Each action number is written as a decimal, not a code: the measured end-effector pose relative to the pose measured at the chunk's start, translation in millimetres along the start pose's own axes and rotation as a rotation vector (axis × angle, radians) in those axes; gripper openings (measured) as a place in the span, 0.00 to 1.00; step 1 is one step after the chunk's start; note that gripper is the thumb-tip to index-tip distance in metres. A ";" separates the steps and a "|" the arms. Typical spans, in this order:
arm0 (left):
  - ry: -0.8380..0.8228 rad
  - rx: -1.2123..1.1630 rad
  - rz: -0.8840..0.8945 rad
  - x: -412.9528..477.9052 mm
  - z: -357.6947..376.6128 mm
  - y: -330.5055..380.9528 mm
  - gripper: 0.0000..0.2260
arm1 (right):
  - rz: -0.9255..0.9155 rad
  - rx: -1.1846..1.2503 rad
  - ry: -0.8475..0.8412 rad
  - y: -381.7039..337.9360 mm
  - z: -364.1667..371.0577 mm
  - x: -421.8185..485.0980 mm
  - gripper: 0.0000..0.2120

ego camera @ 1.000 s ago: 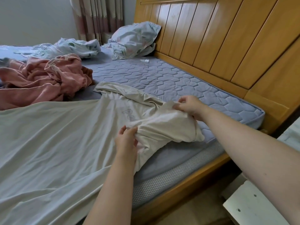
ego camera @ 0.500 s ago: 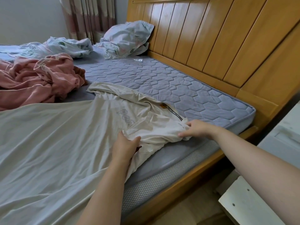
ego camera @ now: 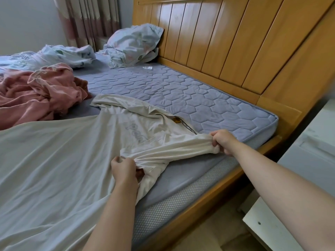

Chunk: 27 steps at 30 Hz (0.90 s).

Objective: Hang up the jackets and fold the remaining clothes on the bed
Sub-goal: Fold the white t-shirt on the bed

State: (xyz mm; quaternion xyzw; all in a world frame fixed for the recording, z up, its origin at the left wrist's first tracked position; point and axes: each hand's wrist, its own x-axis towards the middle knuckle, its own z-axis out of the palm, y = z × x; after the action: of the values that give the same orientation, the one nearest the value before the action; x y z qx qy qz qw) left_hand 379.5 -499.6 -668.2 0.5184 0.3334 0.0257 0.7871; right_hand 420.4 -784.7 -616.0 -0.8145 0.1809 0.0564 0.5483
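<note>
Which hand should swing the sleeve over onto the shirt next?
Probably the right hand: it holds the sleeve end of the cream garment, near the mattress edge. The left hand pinches the sleeve's base, so it can anchor.

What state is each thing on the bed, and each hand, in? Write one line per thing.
Cream garment: spread out, unfolded, sleeve stretched between both hands.
Left hand: grips the sleeve.
Right hand: grips the sleeve's end.
Pink garment: crumpled in a heap.
Pillow: leaning on the headboard.
</note>
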 end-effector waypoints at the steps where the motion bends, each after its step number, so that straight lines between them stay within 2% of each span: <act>1: 0.002 0.010 0.008 1.9 0.2 -1.6 0.29 | -0.008 -0.173 0.031 -3.4 -0.6 5.6 0.17; 3: -0.009 0.054 0.034 3.8 0.0 -4.5 0.27 | -0.022 -0.397 0.059 -14.0 3.7 12.9 0.16; 5: -0.047 0.132 0.077 5.1 1.0 -7.1 0.20 | -0.153 -0.636 0.154 -22.1 12.8 23.0 0.15; 7: -0.055 0.207 0.112 4.9 2.7 -7.9 0.14 | -0.290 -0.709 0.192 -27.9 20.8 28.8 0.10; 8: -0.052 0.226 0.122 5.3 3.1 -8.1 0.13 | -0.286 -0.720 0.104 -30.1 24.2 31.2 0.09; 10: -0.051 0.244 0.130 7.8 2.4 -9.1 0.15 | -0.155 -0.864 -0.141 -31.3 30.1 34.6 0.12; 11: -0.051 0.256 0.129 8.8 2.4 -9.5 0.17 | -0.103 -0.945 -0.202 -31.8 30.3 37.5 0.12; 12: -0.051 0.267 0.125 8.5 2.5 -9.3 0.18 | -0.081 -0.984 -0.166 -31.5 29.3 39.6 0.11; 14: -0.067 0.248 0.113 9.8 3.3 -9.8 0.19 | -0.115 -0.884 0.061 -34.5 24.5 47.7 0.08; 16: -0.098 0.200 0.094 7.5 5.4 -9.1 0.19 | -0.166 -0.714 0.371 -35.5 20.4 57.9 0.10; 17: -0.113 0.209 0.101 5.7 6.4 -8.7 0.19 | -0.189 -0.690 0.455 -35.5 22.1 61.1 0.11; 20: -0.135 0.352 0.181 -0.8 7.6 -5.5 0.25 | -0.231 -0.688 0.428 -28.3 31.1 61.0 0.14; 22: -0.142 0.491 0.275 -6.4 7.3 -1.6 0.29 | -0.268 -0.573 0.413 -22.6 30.5 52.2 0.16; 25: -0.098 0.816 0.458 -16.4 5.0 3.6 0.32 | -0.426 -0.418 0.563 -10.7 19.9 25.7 0.20; 27: -0.081 1.003 0.531 -25.9 4.0 4.0 0.33 | -0.465 -0.356 0.556 4.7 15.2 4.4 0.19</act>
State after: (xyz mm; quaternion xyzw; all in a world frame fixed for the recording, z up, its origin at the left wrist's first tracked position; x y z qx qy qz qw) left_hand 362.9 -511.0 -651.1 0.8953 0.1326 0.0411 0.4233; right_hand 424.4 -773.4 -627.3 -0.9002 0.1208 -0.2611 0.3268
